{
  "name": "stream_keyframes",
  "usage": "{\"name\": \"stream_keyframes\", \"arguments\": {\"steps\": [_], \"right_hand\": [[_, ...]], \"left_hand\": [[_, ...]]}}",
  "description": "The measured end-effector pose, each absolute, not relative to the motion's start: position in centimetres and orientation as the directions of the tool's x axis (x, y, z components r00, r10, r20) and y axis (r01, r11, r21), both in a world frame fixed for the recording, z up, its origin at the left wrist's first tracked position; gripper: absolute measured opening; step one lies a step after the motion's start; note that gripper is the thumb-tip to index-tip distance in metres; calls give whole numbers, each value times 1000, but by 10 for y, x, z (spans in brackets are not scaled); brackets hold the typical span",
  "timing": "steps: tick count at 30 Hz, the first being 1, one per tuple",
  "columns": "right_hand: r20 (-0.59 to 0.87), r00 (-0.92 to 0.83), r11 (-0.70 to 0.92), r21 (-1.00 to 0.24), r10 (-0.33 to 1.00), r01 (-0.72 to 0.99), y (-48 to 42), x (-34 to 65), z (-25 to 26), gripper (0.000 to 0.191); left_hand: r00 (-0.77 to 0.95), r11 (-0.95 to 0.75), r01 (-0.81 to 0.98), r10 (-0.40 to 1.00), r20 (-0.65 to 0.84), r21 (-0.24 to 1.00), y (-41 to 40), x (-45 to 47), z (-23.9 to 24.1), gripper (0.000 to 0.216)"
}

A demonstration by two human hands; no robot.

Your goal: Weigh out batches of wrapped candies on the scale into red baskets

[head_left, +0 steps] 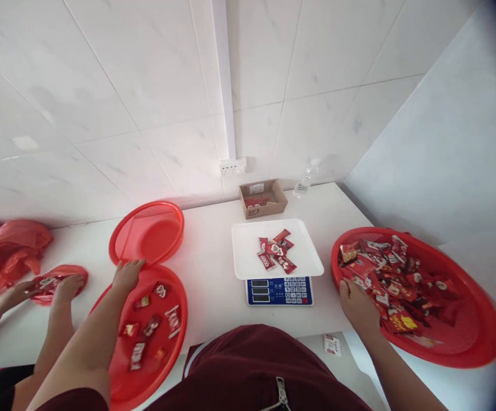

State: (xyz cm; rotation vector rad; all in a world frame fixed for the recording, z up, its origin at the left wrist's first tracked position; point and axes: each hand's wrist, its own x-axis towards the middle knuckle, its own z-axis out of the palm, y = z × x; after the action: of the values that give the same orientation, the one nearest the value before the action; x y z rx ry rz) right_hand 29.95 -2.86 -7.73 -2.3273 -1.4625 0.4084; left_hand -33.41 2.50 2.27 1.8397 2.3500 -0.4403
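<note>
My left hand (126,273) rests with fingers spread on the far rim of a red basket (174,348) that holds a few wrapped candies (150,325). My right hand (358,305) reaches into the large red basket (479,348) at the right, fingers down among many red-wrapped candies (395,282); its fingertips are hidden in the pile. Between the two baskets stands a digital scale (279,290) with a white tray (248,251) carrying several candies (275,252).
An empty red basket (147,233) lies behind the left one. A cardboard box (263,198) and a clear bottle (303,182) stand by the tiled wall. At the left another person's hands (65,288) press a red bag (51,282); more red bags (10,245) lie beyond. A loose candy (331,345) lies below the table edge.
</note>
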Motion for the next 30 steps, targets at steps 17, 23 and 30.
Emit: {"name": "stream_keyframes", "arguments": {"steps": [17, 23, 30], "right_hand": [[-124, 422, -435, -390, 898, 811, -28, 296, -67, 55], [-107, 430, -436, -388, 896, 812, -29, 295, -68, 53], [-107, 445, -450, -383, 889, 807, -30, 292, -67, 53]], "left_hand": [[-81, 121, 983, 960, -268, 135, 19, -235, -2, 42], [54, 17, 965, 964, -262, 260, 21, -158, -18, 48], [259, -178, 898, 953, -157, 402, 43, -67, -17, 55]]}}
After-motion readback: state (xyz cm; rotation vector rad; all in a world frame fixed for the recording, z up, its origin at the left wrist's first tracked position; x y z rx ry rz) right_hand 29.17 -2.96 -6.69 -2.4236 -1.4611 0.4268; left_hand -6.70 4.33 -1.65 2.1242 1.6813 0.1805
